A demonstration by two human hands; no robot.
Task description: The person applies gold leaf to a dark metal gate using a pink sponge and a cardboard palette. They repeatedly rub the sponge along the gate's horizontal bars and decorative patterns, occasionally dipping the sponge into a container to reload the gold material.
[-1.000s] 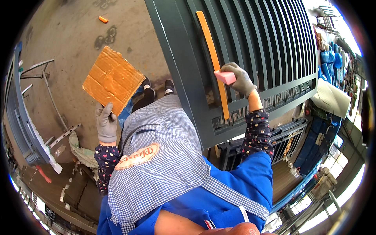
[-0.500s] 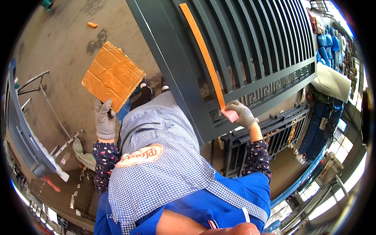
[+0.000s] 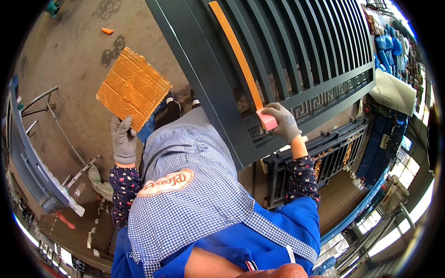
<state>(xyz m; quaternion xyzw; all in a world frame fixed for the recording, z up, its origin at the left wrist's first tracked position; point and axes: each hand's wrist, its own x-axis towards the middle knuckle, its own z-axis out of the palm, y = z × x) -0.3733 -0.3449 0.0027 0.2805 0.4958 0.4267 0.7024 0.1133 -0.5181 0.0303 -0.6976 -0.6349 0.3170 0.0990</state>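
Observation:
My left hand [image 3: 123, 141], in a grey glove, is closed on the lower corner of a square cardboard piece [image 3: 134, 88]. The cardboard has a shiny orange-brown coating and is held out over the floor. My right hand [image 3: 283, 121], gloved the same way, pinches a pink pad [image 3: 269, 121], perhaps a sponge. It presses the pad at the near end of a long orange strip [image 3: 236, 48]. That strip lies lengthwise along the bars of a dark grey metal gate [image 3: 204, 78], and its near end is partly hidden by the pad and fingers.
Beneath the gate's right side stands a darker railing panel [image 3: 320, 157] with gold ornaments. A small orange scrap [image 3: 107, 31] lies on the concrete floor. On the left are a metal stand [image 3: 69, 134] and a grey-blue frame [image 3: 34, 157]. Blue-wrapped goods [image 3: 387, 48] sit far right.
My right hand has moved slightly up and left with the pink pad, farther onto the orange strip. My left hand and the cardboard stay nearly still.

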